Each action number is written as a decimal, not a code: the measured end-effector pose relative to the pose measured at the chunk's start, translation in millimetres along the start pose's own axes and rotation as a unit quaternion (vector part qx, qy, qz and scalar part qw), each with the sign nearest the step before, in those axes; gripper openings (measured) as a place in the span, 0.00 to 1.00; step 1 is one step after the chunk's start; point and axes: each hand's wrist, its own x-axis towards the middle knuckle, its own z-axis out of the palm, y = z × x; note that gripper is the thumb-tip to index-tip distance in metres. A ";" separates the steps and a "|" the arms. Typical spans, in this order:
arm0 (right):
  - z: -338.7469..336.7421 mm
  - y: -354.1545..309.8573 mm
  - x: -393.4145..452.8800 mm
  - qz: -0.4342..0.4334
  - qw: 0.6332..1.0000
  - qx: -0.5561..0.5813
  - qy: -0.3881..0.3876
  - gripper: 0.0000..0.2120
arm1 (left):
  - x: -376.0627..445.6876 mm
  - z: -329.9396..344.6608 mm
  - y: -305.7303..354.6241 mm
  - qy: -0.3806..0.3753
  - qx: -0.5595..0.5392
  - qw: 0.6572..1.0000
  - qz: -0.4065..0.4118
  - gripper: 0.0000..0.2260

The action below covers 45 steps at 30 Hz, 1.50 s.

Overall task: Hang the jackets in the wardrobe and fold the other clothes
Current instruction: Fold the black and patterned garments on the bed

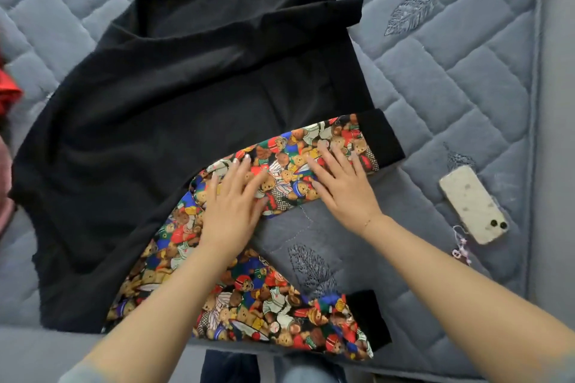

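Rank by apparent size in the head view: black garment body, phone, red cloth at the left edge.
1. black garment body, by far the largest.
2. phone.
3. red cloth, though the frame cuts it off, so its rank is unsure.

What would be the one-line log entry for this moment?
step: fold | garment: flat on bed | left hand: presses sleeve | right hand: presses sleeve | phone: beside
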 end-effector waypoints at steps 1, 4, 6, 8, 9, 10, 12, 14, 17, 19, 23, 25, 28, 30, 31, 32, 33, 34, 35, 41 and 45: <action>5.9 7.8 -1.6 0.010 0.999 -0.031 -0.039 0.26 | -1.0 9.8 1.8 -0.050 0.016 0.999 -0.007 0.26; 9.2 44.4 0.1 0.045 0.992 -0.100 -0.069 0.30 | -4.1 38.4 -16.8 -0.121 0.066 0.989 -0.047 0.30; 3.3 62.1 1.8 0.063 0.988 -0.116 -0.074 0.32 | -3.5 44.4 -28.3 -0.133 0.077 0.988 -0.033 0.31; -2.1 69.4 2.5 0.084 0.987 -0.110 -0.081 0.32 | 0.0 39.1 -31.2 -0.157 0.073 0.985 -0.024 0.30; -3.5 67.7 2.9 0.097 0.985 -0.113 -0.081 0.31 | 1.0 34.1 -31.1 -0.165 0.069 0.984 -0.018 0.30; -5.3 61.5 4.1 0.114 0.984 -0.116 -0.077 0.31 | 1.2 28.3 -30.6 -0.172 0.053 0.984 -0.013 0.30; -13.5 35.1 3.0 0.144 0.983 -0.098 -0.053 0.30 | -3.7 11.1 -31.2 -0.177 -0.045 0.983 -0.015 0.29; -20.7 -5.9 -8.9 0.110 0.994 -0.016 -0.009 0.23 | -21.5 -13.1 -37.9 -0.113 -0.187 0.975 -0.050 0.22; -16.7 -77.1 -41.8 0.064 0.989 0.121 -0.060 0.12 | -70.8 -38.7 -65.9 -0.013 -0.202 0.976 -0.086 0.20; -5.1 -119.7 -56.0 0.107 0.974 0.153 -0.127 0.13 | -106.0 -46.0 -92.4 -0.008 -0.176 0.975 -0.134 0.21; 23.9 -180.1 -78.0 0.255 0.913 0.190 -0.255 0.30 | -168.2 -46.0 -147.8 -0.020 -0.134 0.971 -0.199 0.25; 37.6 -196.8 -90.6 0.297 0.895 0.163 -0.291 0.33 | -197.1 -42.0 -171.8 -0.087 -0.104 0.973 -0.186 0.36; 48.3 -210.7 -98.6 0.349 0.865 0.201 -0.300 0.18 | -227.8 -35.3 -202.4 -0.191 -0.056 0.970 -0.140 0.50; 39.6 -211.2 -92.9 0.349 0.853 0.257 -0.291 0.09 | -235.1 -35.3 -217.9 -0.186 -0.031 0.976 -0.114 0.47; 29.1 -208.7 -87.1 0.343 0.857 0.251 -0.292 0.07 | -235.3 -36.2 -225.6 -0.153 -0.044 0.981 -0.111 0.42; 15.5 -206.0 -77.9 0.338 0.865 0.220 -0.297 0.08 | -233.7 -38.7 -234.0 -0.109 -0.079 0.984 -0.119 0.36; 0.2 -202.9 -65.8 0.333 0.876 0.175 -0.303 0.09 | -229.6 -43.8 -242.1 -0.070 -0.130 0.980 -0.134 0.30; -16.1 -200.5 -51.2 0.325 0.883 0.134 -0.310 0.10 | -223.9 -51.1 -248.9 -0.040 -0.188 0.969 -0.158 0.25; -31.3 -196.5 -36.3 0.317 0.888 0.104 -0.316 0.08 | -216.5 -56.4 -252.6 -0.024 -0.241 0.952 -0.187 0.21; -83.2 -228.6 105.9 0.254 0.941 -0.053 -0.220 0.13 | -163.8 -78.5 -302.0 0.006 -0.288 0.914 -0.286 0.04; -75.8 -253.9 177.6 0.221 0.966 -0.094 -0.097 0.22 | -149.9 -55.9 -316.1 -0.039 -0.279 0.902 -0.327 0.09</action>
